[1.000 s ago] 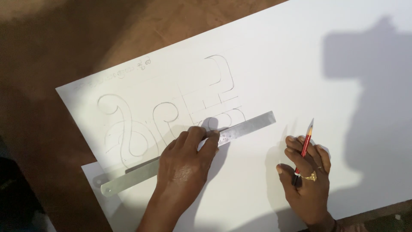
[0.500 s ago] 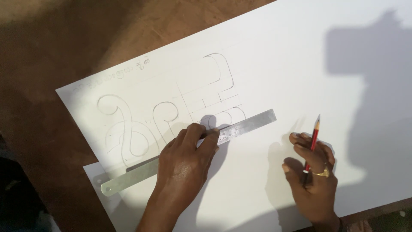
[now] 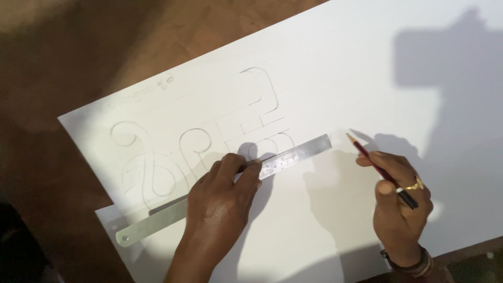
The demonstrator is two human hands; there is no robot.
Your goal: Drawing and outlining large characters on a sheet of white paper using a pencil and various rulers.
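The long steel ruler (image 3: 225, 191) is pinned flat on the white drawing sheet (image 3: 335, 78) by the left hand (image 3: 222, 196), the red pencil (image 3: 380, 170) is pinched in the right hand (image 3: 401, 209), tip near the ruler's end; a line ruled along that edge seems called for.

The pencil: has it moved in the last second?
Yes. The pencil in the right hand has swung its tip toward the ruler, which stayed put.
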